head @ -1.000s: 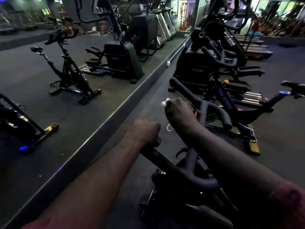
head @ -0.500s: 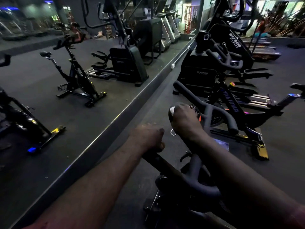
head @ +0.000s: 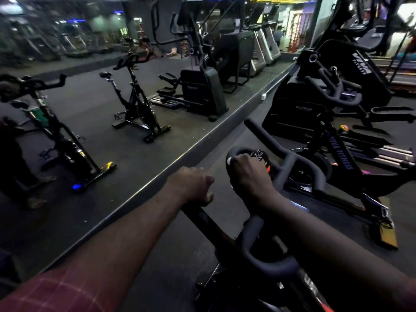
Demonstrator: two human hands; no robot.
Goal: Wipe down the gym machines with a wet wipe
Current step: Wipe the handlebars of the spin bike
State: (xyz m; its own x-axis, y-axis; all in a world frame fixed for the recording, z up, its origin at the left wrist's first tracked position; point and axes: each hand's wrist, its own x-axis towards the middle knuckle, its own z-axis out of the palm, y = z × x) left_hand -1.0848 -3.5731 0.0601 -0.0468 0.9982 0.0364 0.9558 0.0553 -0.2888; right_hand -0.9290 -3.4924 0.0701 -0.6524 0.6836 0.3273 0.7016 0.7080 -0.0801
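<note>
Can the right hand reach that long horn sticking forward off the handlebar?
Probably yes: the right hand grips the handlebar's centre loop right beside the horn, and nothing stands between them.

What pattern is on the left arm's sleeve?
The sleeve is dark red with a check of thin pale lines, seen best in the head view, bottom left.

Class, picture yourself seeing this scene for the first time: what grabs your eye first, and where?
Up the middle, the left hand grips the near bike's handlebar while the right hand clutches a white wet wipe round its front loop. Further left stands another black exercise bike.
</note>
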